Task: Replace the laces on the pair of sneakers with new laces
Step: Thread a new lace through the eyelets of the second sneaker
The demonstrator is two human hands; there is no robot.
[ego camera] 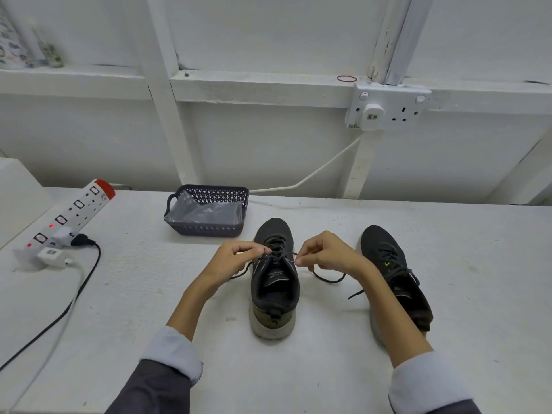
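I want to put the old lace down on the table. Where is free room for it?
Bare table lies right of the right sneaker, and between the basket and the power strip. Crowded: the gap between that sneaker and the left sneaker, where the right hand and loose lace lie, and the left side with the black cable.

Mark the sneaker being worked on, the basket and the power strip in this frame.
sneaker being worked on (pixel 273 322): head view, on its pale heel.
basket (pixel 206 230): head view, on its front wall.
power strip (pixel 70 213): head view, on the white body between sockets.
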